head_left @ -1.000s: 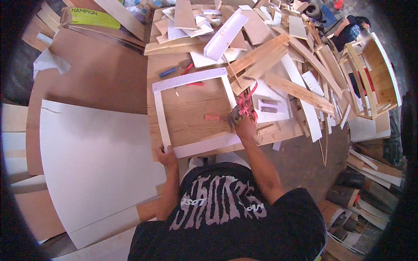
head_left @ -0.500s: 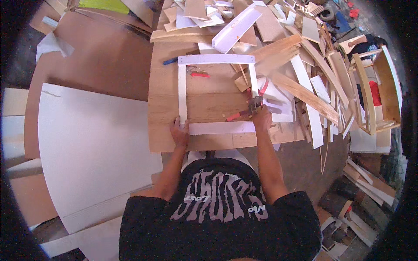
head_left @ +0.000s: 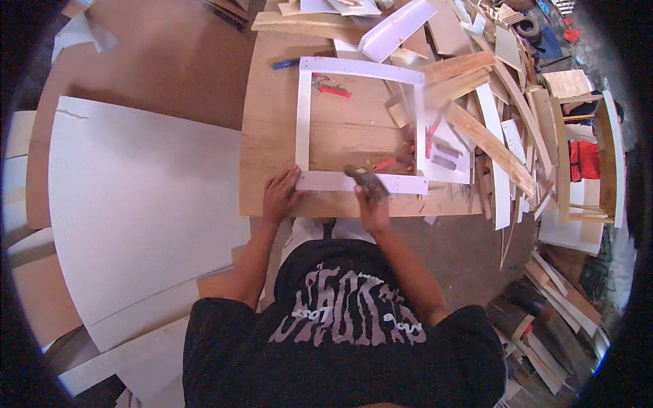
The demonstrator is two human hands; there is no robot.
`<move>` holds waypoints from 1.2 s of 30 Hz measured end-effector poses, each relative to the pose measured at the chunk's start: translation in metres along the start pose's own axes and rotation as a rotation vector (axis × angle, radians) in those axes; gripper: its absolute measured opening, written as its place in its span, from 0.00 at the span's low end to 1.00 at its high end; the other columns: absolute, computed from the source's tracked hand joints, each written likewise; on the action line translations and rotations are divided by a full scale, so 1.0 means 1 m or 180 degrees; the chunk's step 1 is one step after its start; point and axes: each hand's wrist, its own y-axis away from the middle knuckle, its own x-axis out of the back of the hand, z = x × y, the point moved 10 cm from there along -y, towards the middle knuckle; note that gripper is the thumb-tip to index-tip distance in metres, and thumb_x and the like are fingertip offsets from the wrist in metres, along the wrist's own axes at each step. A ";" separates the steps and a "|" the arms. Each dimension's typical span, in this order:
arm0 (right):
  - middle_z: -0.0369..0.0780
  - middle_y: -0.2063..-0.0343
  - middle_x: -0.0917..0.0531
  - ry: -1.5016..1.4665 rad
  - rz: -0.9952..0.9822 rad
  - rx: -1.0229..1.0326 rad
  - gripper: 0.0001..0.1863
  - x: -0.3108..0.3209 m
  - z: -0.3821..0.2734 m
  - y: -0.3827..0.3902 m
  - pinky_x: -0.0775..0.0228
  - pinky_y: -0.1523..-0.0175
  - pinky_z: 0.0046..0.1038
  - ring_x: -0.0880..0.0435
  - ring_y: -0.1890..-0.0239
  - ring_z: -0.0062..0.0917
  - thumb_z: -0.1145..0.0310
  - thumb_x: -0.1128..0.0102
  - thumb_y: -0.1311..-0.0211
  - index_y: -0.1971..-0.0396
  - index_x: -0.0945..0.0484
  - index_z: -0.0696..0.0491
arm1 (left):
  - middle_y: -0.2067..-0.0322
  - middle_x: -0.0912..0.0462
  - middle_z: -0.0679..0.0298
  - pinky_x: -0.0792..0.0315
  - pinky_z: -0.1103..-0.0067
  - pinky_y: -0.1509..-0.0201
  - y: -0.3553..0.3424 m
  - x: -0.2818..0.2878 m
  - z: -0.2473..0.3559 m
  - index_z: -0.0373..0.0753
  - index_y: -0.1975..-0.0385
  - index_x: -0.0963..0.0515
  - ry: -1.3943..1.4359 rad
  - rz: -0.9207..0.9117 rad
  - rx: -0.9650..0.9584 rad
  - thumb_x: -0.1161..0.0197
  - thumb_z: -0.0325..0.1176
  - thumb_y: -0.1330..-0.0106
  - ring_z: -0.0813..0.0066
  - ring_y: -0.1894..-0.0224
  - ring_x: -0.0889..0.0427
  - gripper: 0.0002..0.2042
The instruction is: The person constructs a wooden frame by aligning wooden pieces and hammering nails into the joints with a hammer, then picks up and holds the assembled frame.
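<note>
A white rectangular wooden frame (head_left: 360, 66) lies on the brown board-topped table. My left hand (head_left: 280, 194) grips its near left corner, fingers on the wood. Over the middle of the near bar, my right hand (head_left: 374, 209) is closed around a dark, stubby hand tool (head_left: 367, 182); motion blurs it, so its exact kind is unclear. Red-handled pliers (head_left: 386, 164) lie by the right bar, inside the frame and partly across it. Another red-handled tool (head_left: 335, 91) rests inside near the far left corner. A blue-handled tool (head_left: 286, 63) sticks out just beyond that corner.
Wood offcuts (head_left: 469, 136) are heaped along the table's far and right sides. To my left lies a large white panel (head_left: 149, 211) beside a brown sheet (head_left: 156, 68). An open wooden cabinet carcass (head_left: 602, 163) stands at the right, with a red item inside.
My right hand has brought the dark tool leftward from beside the pliers to the frame's near bar. My left hand stays at the corner. The whole view has shifted slightly.
</note>
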 end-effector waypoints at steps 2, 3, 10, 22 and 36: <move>0.47 0.46 0.18 -0.0027 -0.0286 0.0442 0.21 -0.036 -0.032 0.003 0.33 0.37 0.35 0.21 0.43 0.39 0.60 0.48 0.26 0.42 0.24 0.56 | 0.37 0.23 0.66 0.37 0.64 0.37 -0.002 -0.004 -0.016 0.47 0.36 0.26 0.0062 -0.0030 0.0015 0.29 0.47 0.43 0.66 0.34 0.27 0.32; 0.46 0.46 0.19 0.0163 -0.0395 0.0483 0.24 -0.054 -0.018 0.018 0.27 0.42 0.38 0.19 0.45 0.42 0.61 0.39 0.35 0.41 0.26 0.53 | 0.37 0.23 0.67 0.36 0.64 0.37 0.000 -0.016 -0.028 0.48 0.36 0.25 0.0622 -0.0302 0.0267 0.28 0.47 0.44 0.66 0.34 0.28 0.33; 0.45 0.48 0.20 0.1294 -0.0553 0.0105 0.35 -0.110 -0.001 0.038 0.18 0.58 0.42 0.14 0.58 0.45 0.60 0.26 0.51 0.43 0.29 0.52 | 0.36 0.25 0.74 0.34 0.63 0.37 -0.017 -0.004 -0.013 0.54 0.41 0.23 0.0144 -0.0292 -0.0154 0.26 0.49 0.49 0.67 0.34 0.29 0.32; 0.52 0.62 0.16 0.0721 0.0063 0.0147 0.08 -0.099 -0.024 0.038 0.24 0.61 0.41 0.15 0.64 0.46 0.75 0.41 0.33 0.57 0.22 0.62 | 0.30 0.33 0.74 0.39 0.58 0.30 -0.015 -0.009 -0.010 0.50 0.39 0.26 0.0304 -0.0375 -0.0092 0.30 0.54 0.44 0.67 0.29 0.35 0.32; 0.51 0.64 0.16 0.1592 0.0503 0.0817 0.16 -0.109 -0.050 0.040 0.24 0.61 0.46 0.15 0.64 0.50 0.60 0.48 0.27 0.54 0.21 0.57 | 0.33 0.29 0.71 0.40 0.57 0.31 -0.015 -0.004 -0.011 0.48 0.39 0.26 0.0418 0.0001 -0.0333 0.31 0.55 0.44 0.65 0.32 0.32 0.33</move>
